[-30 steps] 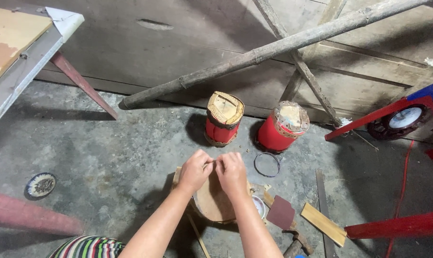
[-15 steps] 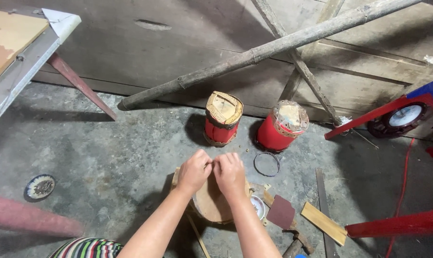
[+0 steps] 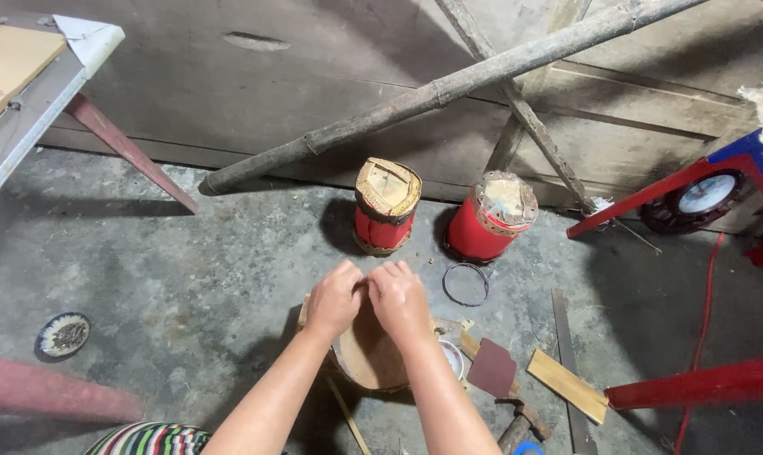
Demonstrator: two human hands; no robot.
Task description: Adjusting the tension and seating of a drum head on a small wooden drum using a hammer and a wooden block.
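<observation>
Two small red drums stood side by side on the grey concrete floor point(image 3: 188, 278) near the wall, the left red drum point(image 3: 386, 206) with a pale square-edged skin on top, the right red drum point(image 3: 493, 217) tilted slightly and rimmed with lacing. Just in front of the right one lay a thin metal ring point(image 3: 466, 284). A long bamboo pole point(image 3: 449, 88) leaned across the wooden wall. A wall clock point(image 3: 700, 198) rested against a red and blue frame at the right. Nearer, a piece of dark red sandpaper point(image 3: 492, 367), a yellow wooden strip point(image 3: 568, 386) and a flat metal bar point(image 3: 567, 354) lay together. A small round patterned lid point(image 3: 63, 334) sat well apart at the left, below a worktop point(image 3: 28, 101).
</observation>
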